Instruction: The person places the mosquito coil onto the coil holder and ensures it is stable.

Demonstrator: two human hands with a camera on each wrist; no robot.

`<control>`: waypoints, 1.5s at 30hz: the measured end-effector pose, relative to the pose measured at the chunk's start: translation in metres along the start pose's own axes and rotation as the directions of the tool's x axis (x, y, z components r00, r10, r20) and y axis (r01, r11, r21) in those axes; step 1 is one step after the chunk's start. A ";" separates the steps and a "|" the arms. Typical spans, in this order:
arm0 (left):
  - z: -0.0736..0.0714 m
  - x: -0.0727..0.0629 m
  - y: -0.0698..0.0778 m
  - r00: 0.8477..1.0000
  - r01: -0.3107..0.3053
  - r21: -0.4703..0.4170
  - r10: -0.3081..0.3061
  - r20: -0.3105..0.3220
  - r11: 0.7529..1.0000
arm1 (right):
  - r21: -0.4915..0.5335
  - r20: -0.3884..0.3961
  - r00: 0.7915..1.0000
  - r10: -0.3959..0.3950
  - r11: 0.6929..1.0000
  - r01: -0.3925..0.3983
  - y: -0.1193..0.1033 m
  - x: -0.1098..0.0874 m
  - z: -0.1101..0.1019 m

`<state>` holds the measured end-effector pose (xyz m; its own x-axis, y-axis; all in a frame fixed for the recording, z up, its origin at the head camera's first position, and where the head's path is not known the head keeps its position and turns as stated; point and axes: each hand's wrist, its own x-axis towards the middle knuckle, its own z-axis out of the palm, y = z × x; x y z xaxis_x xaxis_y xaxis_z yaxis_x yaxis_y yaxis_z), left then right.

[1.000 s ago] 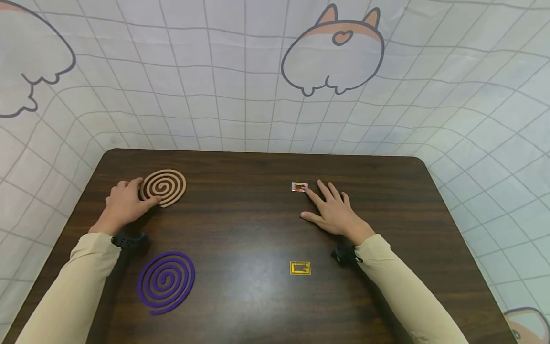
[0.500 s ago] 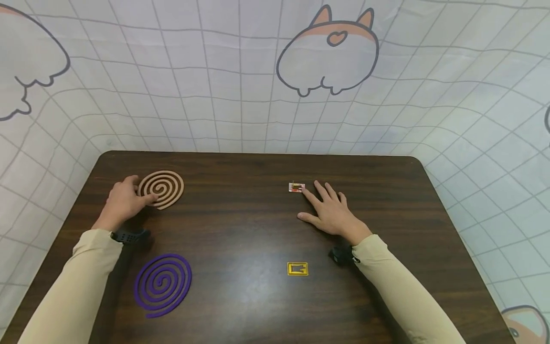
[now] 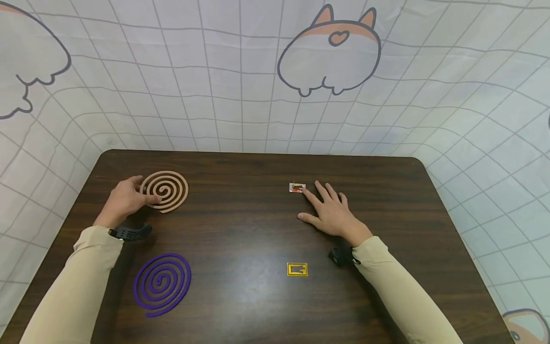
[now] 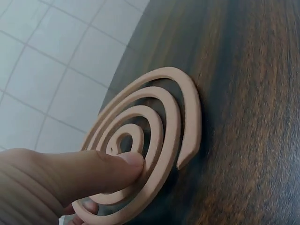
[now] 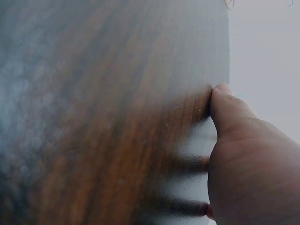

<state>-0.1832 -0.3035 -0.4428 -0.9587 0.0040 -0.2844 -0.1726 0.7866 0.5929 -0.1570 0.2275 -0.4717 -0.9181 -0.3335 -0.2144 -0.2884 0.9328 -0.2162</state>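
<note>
At the far left of the table, my left hand (image 3: 122, 200) pinches the edge of a tan mosquito coil (image 3: 181, 189). In the left wrist view the thumb (image 4: 117, 171) presses on top of the coil, fingertips showing beneath its edge; the coil is tilted. My right hand (image 3: 333, 212) lies spread at the far right, its index fingertip at a small red-and-white rectangular plate (image 3: 293, 187) that looks like a coil stand. A purple mosquito coil (image 3: 187, 282) lies flat at the near left. A small yellow plate with a cut-out (image 3: 297, 274) lies near the middle right.
The dark brown wooden table (image 3: 240, 229) has rounded far corners. A white grid-patterned curtain (image 3: 206, 86) with cartoon dog drawings hangs behind it and along both sides. A black strap with a camera (image 3: 341, 256) sits at the right wrist.
The tan coil in my left hand has shifted slightly right and nearer. My right hand stays at the red-and-white plate. The whole head view has shifted a little.
</note>
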 end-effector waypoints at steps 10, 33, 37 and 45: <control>0.003 -0.004 0.005 1.000 -0.003 -0.154 0.002 -0.006 0.988 | 0.001 -0.001 1.000 0.007 1.000 -0.007 0.001 0.001 0.000; 0.001 -0.008 0.010 0.999 0.043 -0.263 -0.049 -0.015 0.964 | -0.002 0.006 1.000 0.007 1.000 -0.007 0.001 0.001 0.002; 0.001 -0.006 0.008 0.998 0.059 -0.275 -0.050 0.040 0.959 | -0.002 0.001 1.000 0.006 1.000 -0.006 0.002 0.001 0.002; 0.005 -0.005 0.004 0.997 0.053 -0.352 -0.029 0.074 0.935 | 0.003 -0.014 1.000 0.000 1.000 0.000 0.002 0.001 0.004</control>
<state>-0.1784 -0.2970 -0.4428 -0.9339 0.0272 -0.3566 -0.2919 0.5180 0.8040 -0.1575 0.2289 -0.4759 -0.9216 -0.3319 -0.2013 -0.2879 0.9322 -0.2192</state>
